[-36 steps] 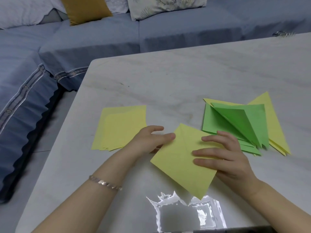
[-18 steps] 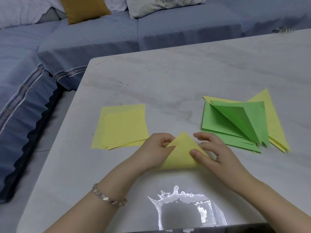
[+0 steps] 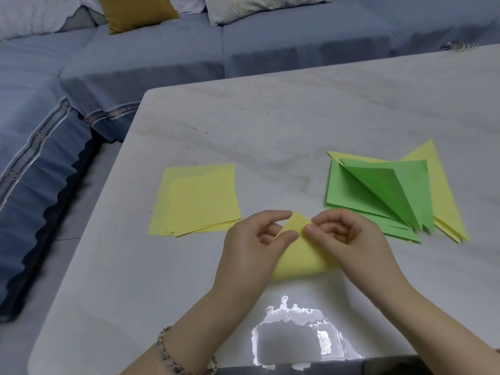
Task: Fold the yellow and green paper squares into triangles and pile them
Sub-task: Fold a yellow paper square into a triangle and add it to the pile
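Observation:
A yellow paper sheet (image 3: 300,255) lies folded over into a triangle shape in front of me, its tip pointing away and its near edge still rounded. My left hand (image 3: 251,244) pinches the tip from the left with thumb and forefinger. My right hand (image 3: 349,239) pinches the same tip from the right. A stack of flat yellow squares (image 3: 197,198) sits to the left. A pile of folded green triangles (image 3: 378,190) lies on folded yellow triangles (image 3: 443,190) to the right.
The pale marble table (image 3: 270,125) has its rounded left corner near a blue sofa (image 3: 135,63) with cushions. A bright light reflection (image 3: 295,336) shows on the near edge. A bracelet (image 3: 173,358) is on my left wrist.
The flat yellow square was folded corner to corner. Both hands moved from its sides up to the far tip, where they now pinch the two corners together.

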### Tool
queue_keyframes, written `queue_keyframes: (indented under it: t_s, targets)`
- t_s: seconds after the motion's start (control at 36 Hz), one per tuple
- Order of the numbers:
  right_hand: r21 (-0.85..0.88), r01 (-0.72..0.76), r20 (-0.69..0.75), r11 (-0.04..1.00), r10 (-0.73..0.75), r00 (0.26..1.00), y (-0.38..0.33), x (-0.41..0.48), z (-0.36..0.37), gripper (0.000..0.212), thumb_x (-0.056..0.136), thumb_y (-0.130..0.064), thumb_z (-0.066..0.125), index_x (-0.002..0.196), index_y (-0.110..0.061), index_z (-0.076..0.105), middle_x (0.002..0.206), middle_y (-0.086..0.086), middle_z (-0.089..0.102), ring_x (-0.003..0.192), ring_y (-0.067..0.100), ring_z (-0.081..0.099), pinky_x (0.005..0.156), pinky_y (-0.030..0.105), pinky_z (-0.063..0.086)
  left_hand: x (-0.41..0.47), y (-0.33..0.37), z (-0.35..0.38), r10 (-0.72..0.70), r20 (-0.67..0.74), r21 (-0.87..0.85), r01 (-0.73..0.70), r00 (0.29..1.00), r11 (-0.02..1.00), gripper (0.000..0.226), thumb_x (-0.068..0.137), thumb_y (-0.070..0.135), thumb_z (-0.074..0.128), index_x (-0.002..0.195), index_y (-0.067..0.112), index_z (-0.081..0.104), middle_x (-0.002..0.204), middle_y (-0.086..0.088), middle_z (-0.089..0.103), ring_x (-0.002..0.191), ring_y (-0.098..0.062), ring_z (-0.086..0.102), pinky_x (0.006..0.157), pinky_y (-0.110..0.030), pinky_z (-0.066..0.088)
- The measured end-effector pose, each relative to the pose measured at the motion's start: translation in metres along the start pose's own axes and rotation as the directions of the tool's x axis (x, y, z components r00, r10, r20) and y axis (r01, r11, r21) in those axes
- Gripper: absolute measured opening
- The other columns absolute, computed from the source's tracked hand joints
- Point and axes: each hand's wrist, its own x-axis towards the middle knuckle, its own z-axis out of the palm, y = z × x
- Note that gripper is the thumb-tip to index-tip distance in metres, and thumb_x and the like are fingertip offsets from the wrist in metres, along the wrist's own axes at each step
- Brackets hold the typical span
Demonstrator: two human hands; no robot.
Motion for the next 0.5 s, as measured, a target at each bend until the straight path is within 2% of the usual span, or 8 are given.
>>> queue_keyframes:
  t_s: [0.08, 0.28, 0.5]
  targets:
    - [-0.001, 0.026, -0.013, 1.0, -0.026, 1.0, -0.006, -0.002, 0.001, 0.017, 0.074, -0.002, 0.072, 0.079, -0.018, 0.067, 0.065, 0.007, 0.068, 0.059, 0.007, 0.058, 0.057, 0.01, 0.043, -0.004, 0.002, 0.0, 0.016, -0.03, -0.022, -0.017, 0.999, 1.0, 0.033, 0.075, 0.006, 0.074, 0.08, 0.038, 0.067, 0.06, 0.022, 0.061, 0.055, 0.006, 0.054, 0.06, -0.005, 0.041]
    - [-0.063, 0.06, -0.014, 0.996, -0.061, 0.998, -0.015, -0.005, 0.003, 0.022, 0.071, -0.002, 0.074, 0.07, -0.024, 0.07, 0.062, -0.017, 0.069, 0.059, -0.007, 0.06, 0.059, 0.004, 0.042, -0.007, 0.005, 0.001, 0.017, -0.084, -0.059, -0.022, 0.996, 0.998, 0.032, 0.073, 0.007, 0.076, 0.079, 0.038, 0.069, 0.062, 0.014, 0.065, 0.06, 0.006, 0.056, 0.063, -0.004, 0.041]
    - [-0.098, 0.091, -0.026, 0.991, -0.094, 0.995, -0.017, -0.008, 0.002, 0.026, 0.07, -0.005, 0.074, 0.069, -0.031, 0.07, 0.066, -0.022, 0.069, 0.064, -0.007, 0.062, 0.063, 0.005, 0.043, -0.01, 0.009, 0.004, 0.015, -0.077, -0.09, -0.022, 0.997, 0.996, 0.031, 0.076, 0.005, 0.072, 0.079, 0.035, 0.069, 0.074, 0.029, 0.068, 0.072, 0.011, 0.061, 0.067, -0.003, 0.042]
